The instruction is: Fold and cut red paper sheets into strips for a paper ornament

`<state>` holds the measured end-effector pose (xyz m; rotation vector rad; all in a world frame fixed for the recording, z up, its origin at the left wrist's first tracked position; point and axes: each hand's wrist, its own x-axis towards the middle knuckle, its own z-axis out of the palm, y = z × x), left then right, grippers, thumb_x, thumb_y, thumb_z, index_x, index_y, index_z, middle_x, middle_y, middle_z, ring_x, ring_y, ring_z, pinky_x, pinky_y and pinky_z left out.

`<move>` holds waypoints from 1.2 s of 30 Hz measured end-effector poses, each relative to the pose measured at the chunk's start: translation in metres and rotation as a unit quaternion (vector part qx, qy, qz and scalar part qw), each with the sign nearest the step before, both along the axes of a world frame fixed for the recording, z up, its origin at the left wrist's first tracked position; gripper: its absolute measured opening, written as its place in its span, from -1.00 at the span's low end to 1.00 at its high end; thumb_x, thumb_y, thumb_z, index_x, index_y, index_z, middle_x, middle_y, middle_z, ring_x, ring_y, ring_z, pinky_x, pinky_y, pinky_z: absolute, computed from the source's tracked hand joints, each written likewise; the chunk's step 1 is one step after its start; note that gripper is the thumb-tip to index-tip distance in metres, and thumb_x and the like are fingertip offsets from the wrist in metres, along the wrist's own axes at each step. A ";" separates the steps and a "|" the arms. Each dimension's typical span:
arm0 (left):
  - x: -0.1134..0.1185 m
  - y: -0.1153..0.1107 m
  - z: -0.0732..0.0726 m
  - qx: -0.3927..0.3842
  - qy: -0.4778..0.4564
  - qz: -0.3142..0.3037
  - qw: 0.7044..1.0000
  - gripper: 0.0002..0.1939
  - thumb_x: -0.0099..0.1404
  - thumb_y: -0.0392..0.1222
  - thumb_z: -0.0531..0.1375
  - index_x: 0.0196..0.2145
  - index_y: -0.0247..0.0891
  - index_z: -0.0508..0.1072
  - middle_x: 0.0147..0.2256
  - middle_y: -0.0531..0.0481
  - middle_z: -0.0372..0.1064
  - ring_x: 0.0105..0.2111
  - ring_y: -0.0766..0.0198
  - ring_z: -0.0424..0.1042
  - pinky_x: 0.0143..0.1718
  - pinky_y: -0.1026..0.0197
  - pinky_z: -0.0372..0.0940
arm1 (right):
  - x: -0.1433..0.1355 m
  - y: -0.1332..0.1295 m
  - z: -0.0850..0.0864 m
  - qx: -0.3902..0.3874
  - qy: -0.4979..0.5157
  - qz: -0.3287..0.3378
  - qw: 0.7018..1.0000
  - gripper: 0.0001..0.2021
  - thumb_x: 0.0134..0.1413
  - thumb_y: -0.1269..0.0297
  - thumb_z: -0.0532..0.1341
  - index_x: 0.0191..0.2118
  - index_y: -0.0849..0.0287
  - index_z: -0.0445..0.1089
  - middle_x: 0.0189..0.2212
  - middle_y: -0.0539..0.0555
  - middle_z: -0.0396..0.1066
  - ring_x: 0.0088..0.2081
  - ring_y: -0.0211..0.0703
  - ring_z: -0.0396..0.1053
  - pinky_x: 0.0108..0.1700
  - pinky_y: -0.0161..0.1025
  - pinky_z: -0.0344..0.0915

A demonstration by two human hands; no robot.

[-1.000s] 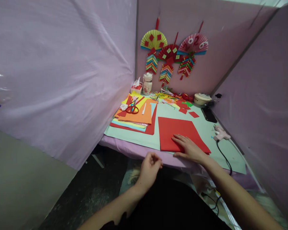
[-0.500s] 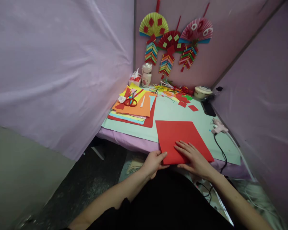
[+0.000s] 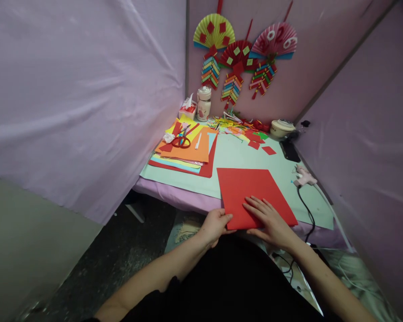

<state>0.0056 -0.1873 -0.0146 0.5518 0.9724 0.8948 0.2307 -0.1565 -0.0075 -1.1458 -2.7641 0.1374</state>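
A red sheet of paper lies at the table's front edge, its near side reaching a little past the edge. At its near left corner, my left hand pinches the paper, thumb on top and fingers underneath. My right hand rests on the near part of the sheet with its fingers stretched out flat; its thumb is by the near edge. The sheet's near right corner seems to show a second layer under it.
To the left is a stack of coloured paper with red-handled scissors and a white pen on it. A glue gun with a cord, a phone and a lidded bowl stand right. Paper scraps and a bottle are at the back.
Both hands keep their places on the red paper. The whole view has shifted very slightly; nothing else has visibly moved.
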 end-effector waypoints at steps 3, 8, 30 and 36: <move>0.000 -0.001 -0.001 0.002 -0.001 -0.001 1.000 -0.76 0.26 -0.33 0.16 -0.12 -0.40 0.50 -0.24 -0.20 0.53 -0.36 0.22 0.52 -0.33 0.23 0.42 | 0.000 0.000 0.001 -0.006 0.004 -0.002 1.000 -0.26 0.12 -0.12 0.16 0.35 -0.03 -0.04 0.34 0.14 -0.01 0.35 0.09 -0.08 0.30 0.21 -0.06; 0.000 -0.001 -0.002 0.003 -0.005 -0.003 1.000 -0.76 0.25 -0.33 0.17 -0.12 -0.39 0.50 -0.23 -0.21 0.54 -0.36 0.22 0.53 -0.32 0.23 0.42 | 0.000 -0.001 0.003 -0.014 0.013 -0.001 1.000 -0.25 0.10 -0.11 0.19 0.35 -0.05 -0.04 0.34 0.13 0.00 0.34 0.11 -0.07 0.30 0.21 -0.06; 0.000 -0.002 -0.004 0.004 -0.003 -0.009 1.000 -0.76 0.25 -0.38 0.13 -0.14 -0.38 0.51 -0.22 -0.20 0.54 -0.36 0.23 0.54 -0.31 0.22 0.42 | 0.000 0.002 0.003 -0.020 0.007 0.005 1.000 -0.24 0.09 -0.13 0.19 0.35 -0.04 -0.03 0.34 0.12 -0.01 0.34 0.11 -0.07 0.30 0.22 -0.08; -0.003 0.013 0.006 0.040 0.017 -0.026 0.999 -0.78 0.23 -0.28 0.19 -0.17 -0.36 0.50 -0.28 -0.13 0.53 -0.38 0.25 0.50 -0.31 0.22 0.40 | 0.000 0.010 0.010 -0.011 0.014 -0.002 1.000 -0.23 0.09 -0.12 0.19 0.36 -0.07 -0.07 0.34 0.10 -0.01 0.34 0.10 -0.06 0.30 0.19 -0.07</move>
